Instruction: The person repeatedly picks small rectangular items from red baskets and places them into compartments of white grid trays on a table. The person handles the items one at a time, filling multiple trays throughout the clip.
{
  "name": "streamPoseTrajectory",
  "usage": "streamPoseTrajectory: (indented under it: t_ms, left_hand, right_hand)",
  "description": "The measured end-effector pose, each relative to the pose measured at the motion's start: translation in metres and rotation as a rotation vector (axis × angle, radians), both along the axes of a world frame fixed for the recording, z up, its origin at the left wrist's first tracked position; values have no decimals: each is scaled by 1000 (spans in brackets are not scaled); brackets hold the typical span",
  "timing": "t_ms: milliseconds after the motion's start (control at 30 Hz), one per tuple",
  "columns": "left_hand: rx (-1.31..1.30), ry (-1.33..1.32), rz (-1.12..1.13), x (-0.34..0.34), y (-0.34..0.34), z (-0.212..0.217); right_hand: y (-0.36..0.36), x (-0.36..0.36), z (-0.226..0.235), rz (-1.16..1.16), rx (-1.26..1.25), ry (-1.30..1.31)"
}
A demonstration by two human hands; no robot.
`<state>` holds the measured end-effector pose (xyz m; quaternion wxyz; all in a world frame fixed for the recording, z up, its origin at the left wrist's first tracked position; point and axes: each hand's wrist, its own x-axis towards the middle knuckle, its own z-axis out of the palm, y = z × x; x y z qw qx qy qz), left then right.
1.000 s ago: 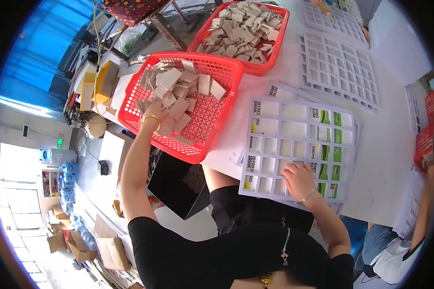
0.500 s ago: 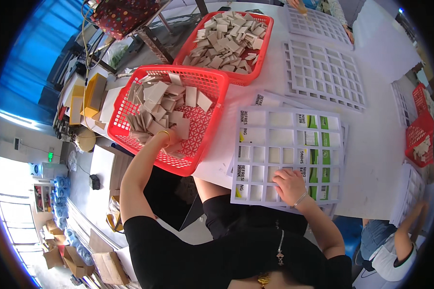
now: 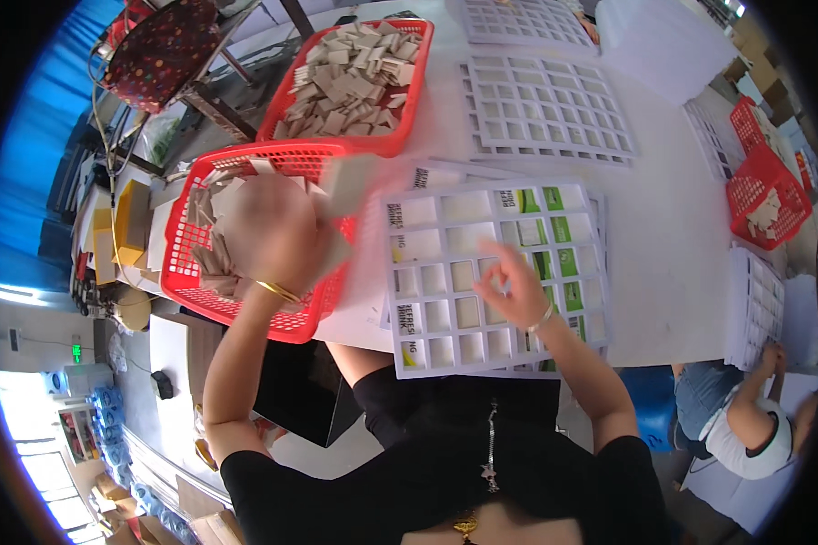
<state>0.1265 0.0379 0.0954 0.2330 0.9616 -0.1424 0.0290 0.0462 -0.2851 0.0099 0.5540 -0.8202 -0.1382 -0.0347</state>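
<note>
Since the earlier frame, the left hand has been raised from low in the near red basket and carried toward its tray-side rim, while the right hand has been shifted farther up the white compartment tray.

In the head view, the left hand is blurred; flat grey pieces are seen at its fingers, but whether they are clamped cannot be told. More loose pieces are heaped left of that hand. The right hand is held over the tray, thumb and forefinger apart, nothing seen between them; contact cannot be judged. Beyond the left hand, a second red basket is filled; beyond the right, stacked trays are laid.

The step in hand is judged to be the gathering of pieces; a secure grip and a clear lift past the rim are called for next.
</note>
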Motion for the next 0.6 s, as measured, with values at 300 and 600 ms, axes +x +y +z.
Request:
streamPoseTrajectory:
  t_ms: [300, 600]
  left_hand:
    - [-220, 124, -292, -3, -118, -76]
    - [-676, 90, 77, -1, -84, -119]
  right_hand:
    - [-26, 47, 6, -143, 108, 84]
    - [-18, 64, -64, -267, -110, 209]
